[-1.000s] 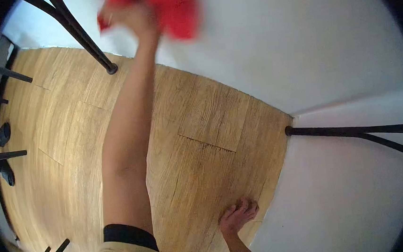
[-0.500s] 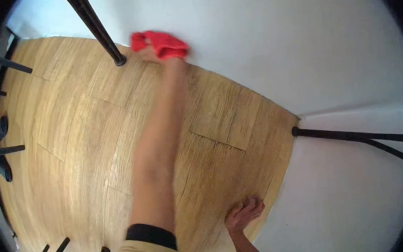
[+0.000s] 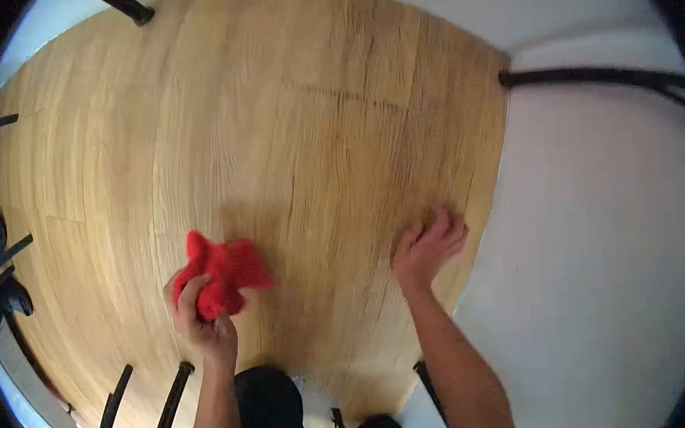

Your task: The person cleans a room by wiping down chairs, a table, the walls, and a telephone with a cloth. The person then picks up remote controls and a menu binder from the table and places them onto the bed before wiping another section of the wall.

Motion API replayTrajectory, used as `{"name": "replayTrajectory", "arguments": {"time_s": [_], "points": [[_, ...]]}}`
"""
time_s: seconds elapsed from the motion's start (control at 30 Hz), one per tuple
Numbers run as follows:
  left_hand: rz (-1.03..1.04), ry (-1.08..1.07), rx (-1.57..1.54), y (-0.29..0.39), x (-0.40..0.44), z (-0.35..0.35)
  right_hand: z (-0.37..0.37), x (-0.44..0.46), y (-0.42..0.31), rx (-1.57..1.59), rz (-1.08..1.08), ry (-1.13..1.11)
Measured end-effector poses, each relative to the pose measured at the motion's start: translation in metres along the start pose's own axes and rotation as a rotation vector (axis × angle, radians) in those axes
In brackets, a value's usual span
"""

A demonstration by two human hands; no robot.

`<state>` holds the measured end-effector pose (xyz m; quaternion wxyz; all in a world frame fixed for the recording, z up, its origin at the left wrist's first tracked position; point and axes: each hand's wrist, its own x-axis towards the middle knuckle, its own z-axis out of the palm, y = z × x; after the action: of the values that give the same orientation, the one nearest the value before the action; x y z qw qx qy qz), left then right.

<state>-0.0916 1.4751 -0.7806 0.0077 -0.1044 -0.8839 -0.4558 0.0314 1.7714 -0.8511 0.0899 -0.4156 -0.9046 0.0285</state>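
A crumpled red cloth (image 3: 234,271) is gripped in my left hand (image 3: 197,310), the fingers curled round it. Cloth and hand appear lifted above the wood-look floor (image 3: 257,148), with a shadow beside them. On the right, my right hand (image 3: 432,247) rests with its fingers stretched out, close to where the floor meets the white wall (image 3: 585,235). It holds nothing; whether the whole palm touches the floor I cannot tell. My knees, in dark trousers, show at the bottom edge.
A black metal leg (image 3: 581,74) stands by the right corner, and another leg (image 3: 133,9) at the top left. More dark legs (image 3: 169,413) rise at the lower left. Dark shoes (image 3: 15,296) are visible at the far left. White walls border the floor.
My left hand has drawn the red cloth back from the far wall's foot towards my body. The view has shifted, and my knees now show. My right hand stays by the right wall.
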Motion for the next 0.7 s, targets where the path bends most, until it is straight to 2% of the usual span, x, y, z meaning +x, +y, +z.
{"name": "replayTrajectory", "arguments": {"time_s": [0.03, 0.07, 0.13, 0.23, 0.3, 0.37, 0.43, 0.47, 0.53, 0.57, 0.63, 0.7], "points": [[0.000, -0.028, 0.009, -0.037, -0.023, 0.002, -0.002, -0.002, -0.001, -0.035, 0.011, -0.014], [0.240, -0.053, 0.225, -0.081, -0.060, -0.003, -0.002, -0.014, -0.001, -0.052, 0.012, -0.011], [0.498, -0.081, 0.431, -0.110, -0.076, 0.002, 0.000, 0.002, -0.003, -0.075, -0.001, 0.056], [0.419, -0.160, 0.486, -0.101, -0.074, 0.004, 0.010, -0.003, 0.000, -0.148, -0.024, 0.152], [0.407, -0.050, 0.459, -0.091, -0.070, 0.016, 0.013, -0.003, 0.000, -0.080, -0.001, 0.175], [0.396, -0.077, 0.428, -0.099, -0.069, 0.017, 0.013, -0.006, 0.006, 0.018, -0.012, 0.136], [0.424, -0.101, 0.474, -0.107, -0.063, 0.015, 0.027, -0.001, 0.020, 0.063, 0.027, 0.203], [0.437, -0.057, 0.475, -0.101, -0.065, 0.018, 0.015, -0.016, 0.024, 0.033, 0.025, 0.193], [0.475, 0.002, 0.542, -0.100, -0.064, 0.020, -0.023, -0.043, 0.006, 0.461, 0.133, 0.154], [0.503, 0.025, 0.602, -0.108, -0.061, 0.021, -0.038, -0.058, -0.006, 0.681, 0.193, 0.137], [0.538, 0.016, 0.617, -0.114, -0.055, 0.022, -0.053, -0.127, -0.009, 0.815, 0.132, 0.220], [0.509, 0.117, 0.604, -0.089, -0.070, 0.031, -0.065, -0.247, 0.019, 0.548, -0.031, 0.164]]}}
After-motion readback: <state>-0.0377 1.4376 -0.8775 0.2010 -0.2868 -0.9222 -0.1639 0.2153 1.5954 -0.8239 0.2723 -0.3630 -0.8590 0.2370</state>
